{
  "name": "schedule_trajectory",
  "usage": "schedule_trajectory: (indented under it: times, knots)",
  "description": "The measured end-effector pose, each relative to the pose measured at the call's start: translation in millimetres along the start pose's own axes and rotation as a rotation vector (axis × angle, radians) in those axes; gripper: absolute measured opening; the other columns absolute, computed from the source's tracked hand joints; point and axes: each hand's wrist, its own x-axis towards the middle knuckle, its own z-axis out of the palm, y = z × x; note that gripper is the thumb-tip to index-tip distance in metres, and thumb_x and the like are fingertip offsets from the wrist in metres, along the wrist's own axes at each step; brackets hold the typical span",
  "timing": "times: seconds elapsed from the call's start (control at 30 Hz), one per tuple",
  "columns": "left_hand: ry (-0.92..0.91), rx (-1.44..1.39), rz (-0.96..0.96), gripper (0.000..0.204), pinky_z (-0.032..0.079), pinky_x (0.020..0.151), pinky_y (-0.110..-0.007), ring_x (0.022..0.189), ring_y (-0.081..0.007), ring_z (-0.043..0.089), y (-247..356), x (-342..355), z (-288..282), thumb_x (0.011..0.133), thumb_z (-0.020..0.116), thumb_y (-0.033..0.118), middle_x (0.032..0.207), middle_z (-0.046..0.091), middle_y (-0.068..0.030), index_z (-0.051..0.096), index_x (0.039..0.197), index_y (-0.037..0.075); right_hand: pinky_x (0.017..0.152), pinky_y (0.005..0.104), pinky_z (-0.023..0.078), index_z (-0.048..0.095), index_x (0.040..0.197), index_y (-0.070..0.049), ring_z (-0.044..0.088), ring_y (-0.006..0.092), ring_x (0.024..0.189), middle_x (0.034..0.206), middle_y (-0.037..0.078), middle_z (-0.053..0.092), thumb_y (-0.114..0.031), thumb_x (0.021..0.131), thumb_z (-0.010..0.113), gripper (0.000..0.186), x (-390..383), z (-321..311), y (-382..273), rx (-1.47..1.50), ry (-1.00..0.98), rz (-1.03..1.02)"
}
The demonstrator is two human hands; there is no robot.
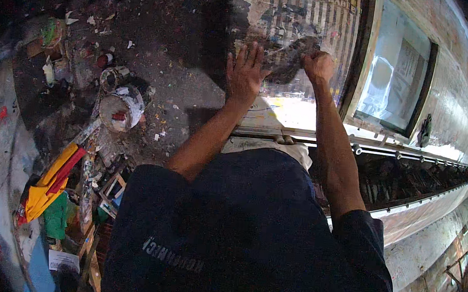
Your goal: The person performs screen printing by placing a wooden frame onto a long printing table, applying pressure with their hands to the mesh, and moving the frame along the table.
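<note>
My left hand point(245, 79) lies with fingers spread on the left part of a worn board point(291, 16) printed with dark stripes, at the top centre. My right hand point(318, 68) is closed at the board's right part, against a dark, crumpled-looking patch point(294, 56), perhaps a rag; what its fingers hold is unclear. A white strip point(281, 112) with coloured paint marks runs along the board's near edge. Right of the board is a framed pane point(391, 79) with a light translucent face.
A paint-spattered floor point(169, 61) holds round containers point(120, 111), scraps, yellow and red cloth point(56, 179), green cloth point(57, 216) and wooden pieces at the left. A long pale table point(452, 105) extends right, with a railed edge and a dark gap point(405, 185) below.
</note>
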Motion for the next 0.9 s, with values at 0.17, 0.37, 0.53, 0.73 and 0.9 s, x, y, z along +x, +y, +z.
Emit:
schedule_trajectory:
  times: [0.17,0.37,0.53,0.73,0.9]
  knots:
    - [-0.016,0.015,0.001,0.074,0.022,0.119,-0.058,0.148,-0.0293,0.031,1.0,-0.5,-4.2,0.094,0.061,0.049,0.162,0.033,-0.0043,0.038,0.155,0.015,0.076,0.0448,0.056,0.076,0.083,-0.003,0.072,0.0368,0.082,0.084,0.021,0.073,-0.037,0.078,0.079,0.035,3.2,6.6,3.0,-0.001,0.033,-0.011]
    - [0.004,-0.003,0.006,0.074,0.023,0.118,-0.059,0.148,-0.0291,0.032,0.2,0.2,-2.7,0.093,0.062,0.049,0.161,0.035,-0.0044,0.038,0.154,0.015,0.072,0.0449,0.055,0.076,0.084,-0.002,0.072,0.0362,0.079,0.083,0.021,0.073,-0.038,0.077,0.080,0.037,12.6,20.3,13.2,0.009,0.065,-0.010]
    - [-0.014,-0.018,-0.010,0.074,0.023,0.118,-0.059,0.148,-0.0288,0.032,0.8,0.6,0.3,0.093,0.063,0.048,0.161,0.036,-0.0045,0.039,0.154,0.015,0.071,0.0448,0.055,0.077,0.086,-0.003,0.072,0.0365,0.078,0.083,0.021,0.073,-0.039,0.076,0.080,0.037,10.9,16.8,12.7,0.080,0.029,0.014]
    - [0.016,0.064,0.041,0.068,0.024,0.117,-0.058,0.143,-0.0308,0.039,1.1,0.3,-4.6,0.096,0.057,0.050,0.159,0.038,-0.0076,0.044,0.151,0.013,0.075,0.0443,0.057,0.078,0.090,-0.004,0.073,0.0370,0.084,0.087,0.022,0.074,-0.038,0.077,0.079,0.036,5.1,9.5,3.3,0.060,0.057,0.018]
    - [-0.014,0.102,0.042,0.075,0.022,0.118,-0.055,0.142,-0.0345,0.036,11.7,6.7,-13.3,0.093,0.064,0.049,0.157,0.037,-0.0138,0.041,0.150,0.005,0.085,0.0472,0.056,0.077,0.101,-0.006,0.071,0.0391,0.097,0.102,0.024,0.073,-0.042,0.076,0.078,0.043,-5.1,-6.0,-12.9,-0.015,0.007,0.091]
